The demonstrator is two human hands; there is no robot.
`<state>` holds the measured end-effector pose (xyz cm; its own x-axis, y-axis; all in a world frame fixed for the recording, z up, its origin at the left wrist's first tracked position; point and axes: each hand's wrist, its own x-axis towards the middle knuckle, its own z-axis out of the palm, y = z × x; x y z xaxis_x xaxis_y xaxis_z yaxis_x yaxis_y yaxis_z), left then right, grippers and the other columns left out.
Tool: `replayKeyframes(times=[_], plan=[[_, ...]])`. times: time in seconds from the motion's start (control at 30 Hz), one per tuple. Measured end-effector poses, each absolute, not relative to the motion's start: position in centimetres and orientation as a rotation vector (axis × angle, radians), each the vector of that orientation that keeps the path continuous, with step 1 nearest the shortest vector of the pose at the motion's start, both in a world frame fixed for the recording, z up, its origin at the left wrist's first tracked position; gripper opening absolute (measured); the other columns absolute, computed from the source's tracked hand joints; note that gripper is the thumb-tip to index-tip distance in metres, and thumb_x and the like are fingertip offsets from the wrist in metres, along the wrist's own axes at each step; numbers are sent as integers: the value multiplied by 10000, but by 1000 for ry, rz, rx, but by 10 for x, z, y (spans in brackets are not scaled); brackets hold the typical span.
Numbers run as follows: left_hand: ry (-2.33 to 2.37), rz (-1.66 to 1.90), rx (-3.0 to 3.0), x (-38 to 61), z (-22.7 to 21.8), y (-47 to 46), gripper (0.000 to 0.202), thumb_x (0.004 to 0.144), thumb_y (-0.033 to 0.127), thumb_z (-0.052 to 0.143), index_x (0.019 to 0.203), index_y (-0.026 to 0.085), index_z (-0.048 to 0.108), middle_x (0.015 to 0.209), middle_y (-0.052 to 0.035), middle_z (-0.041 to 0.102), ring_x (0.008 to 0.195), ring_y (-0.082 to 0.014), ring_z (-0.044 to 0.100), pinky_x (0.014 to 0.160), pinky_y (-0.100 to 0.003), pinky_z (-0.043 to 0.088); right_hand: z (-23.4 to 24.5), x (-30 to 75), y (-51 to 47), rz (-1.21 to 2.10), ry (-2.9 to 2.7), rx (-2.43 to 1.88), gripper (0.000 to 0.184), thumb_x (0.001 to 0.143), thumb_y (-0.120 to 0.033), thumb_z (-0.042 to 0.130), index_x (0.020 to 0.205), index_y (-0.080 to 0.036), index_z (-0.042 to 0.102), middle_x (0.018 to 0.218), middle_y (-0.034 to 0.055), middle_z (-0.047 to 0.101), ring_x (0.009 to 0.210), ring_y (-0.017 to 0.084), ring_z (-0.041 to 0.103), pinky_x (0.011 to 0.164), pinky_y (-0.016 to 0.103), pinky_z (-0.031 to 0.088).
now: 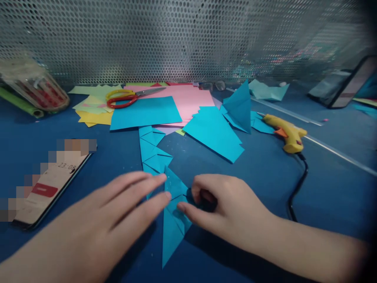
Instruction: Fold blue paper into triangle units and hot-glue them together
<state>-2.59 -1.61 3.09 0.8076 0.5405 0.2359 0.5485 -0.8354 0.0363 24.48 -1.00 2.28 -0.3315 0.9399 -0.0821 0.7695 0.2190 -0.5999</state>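
A folded blue paper piece [173,224] lies on the dark blue table [235,184] near the front. My left hand [123,208] rests flat, fingers stretched out, fingertips on the paper's left edge. My right hand [218,204] is curled, thumb and fingers pinching the paper's right side. A chain of folded blue triangles [151,151] runs back from the piece toward the paper stack.
Blue, pink and yellow paper sheets [147,112] lie at the back with red-and-yellow scissors [123,98]. A yellow glue gun [287,133] with a black cord lies right. A phone [50,184] sits left, a clear pen case [35,84] far left, perforated metal wall behind.
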Motion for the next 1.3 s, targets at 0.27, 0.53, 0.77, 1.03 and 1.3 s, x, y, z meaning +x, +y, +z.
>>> replayKeyframes(times=[0.27,0.53,0.77,1.03,1.3], plan=[[-712,75,-2955,-30,51,73,752,865,20,391,1546,338,417,1569,-5,518,1415,-299,486,1112,-494,454,25,239,-11,956,-2196,-1571,151,816,-271,719,710,-208,631,615,-52,556,592,114,484,664,285,340],[-720,424,-3047,-10,63,105,582,773,113,625,1326,295,632,1515,-51,575,1373,-340,509,1093,-468,424,28,240,-8,1062,-2156,-1575,145,840,-276,647,714,-203,650,541,-55,491,520,104,436,555,271,304],[-671,470,-3135,4,73,110,455,732,183,775,1165,294,686,1312,-35,695,1210,-282,609,963,-357,443,34,247,-3,1262,-1967,-1592,99,756,-248,587,665,-208,584,541,-57,456,512,100,380,474,240,288],[-779,372,-3197,4,79,106,198,710,105,712,814,249,625,1019,-16,687,1023,-256,595,835,-334,427,42,288,25,941,-1874,-1527,131,722,-316,567,660,-221,500,607,-42,432,569,114,371,508,261,279],[-1091,206,-3245,12,85,67,53,891,335,648,907,311,691,892,9,671,852,-219,618,673,-295,432,52,306,33,878,-1711,-1368,138,699,-242,634,622,-231,520,612,-31,456,547,112,366,487,263,270]])
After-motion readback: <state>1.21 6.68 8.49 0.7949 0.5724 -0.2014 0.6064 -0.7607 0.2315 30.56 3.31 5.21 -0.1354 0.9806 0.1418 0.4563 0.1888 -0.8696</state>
